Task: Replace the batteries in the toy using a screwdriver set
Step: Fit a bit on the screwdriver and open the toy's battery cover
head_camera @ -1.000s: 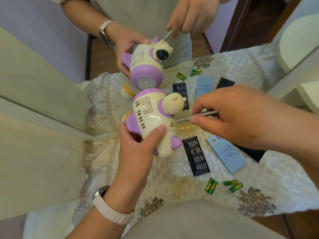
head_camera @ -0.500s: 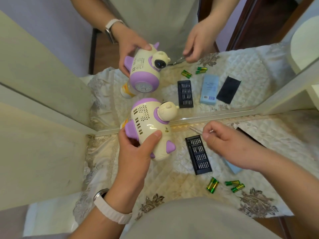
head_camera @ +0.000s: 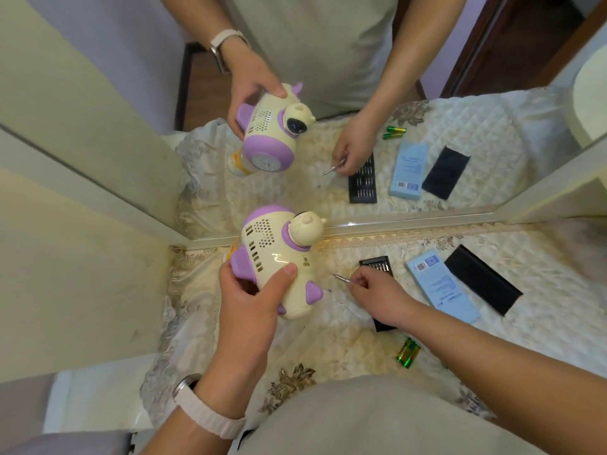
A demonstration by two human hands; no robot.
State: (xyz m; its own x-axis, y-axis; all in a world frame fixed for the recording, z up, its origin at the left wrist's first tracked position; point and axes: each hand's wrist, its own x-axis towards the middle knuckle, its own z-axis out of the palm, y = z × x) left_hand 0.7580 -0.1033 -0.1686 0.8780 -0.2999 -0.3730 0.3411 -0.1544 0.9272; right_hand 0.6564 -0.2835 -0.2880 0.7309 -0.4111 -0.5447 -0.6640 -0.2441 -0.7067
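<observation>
A cream and purple toy (head_camera: pixel 279 254) is held above the quilted cloth by my left hand (head_camera: pixel 254 302), thumb across its side. My right hand (head_camera: pixel 377 293) pinches a thin silver screwdriver (head_camera: pixel 341 278) low over the cloth, its tip pointing left and apart from the toy. The hand lies across the black bit tray (head_camera: pixel 377 266), hiding most of it. Green batteries (head_camera: pixel 408 353) lie near the front beside my right forearm.
A light blue box (head_camera: pixel 441 290) and a black lid (head_camera: pixel 483 284) lie at the right on the quilted cloth (head_camera: pixel 328 346). A mirror (head_camera: pixel 410 178) stands right behind the toy and reflects everything. A cream panel (head_camera: pixel 82 264) walls the left side.
My right hand has pulled the screwdriver away from the toy and lowered it to the bit tray. The left hand still holds the toy, now a little lower.
</observation>
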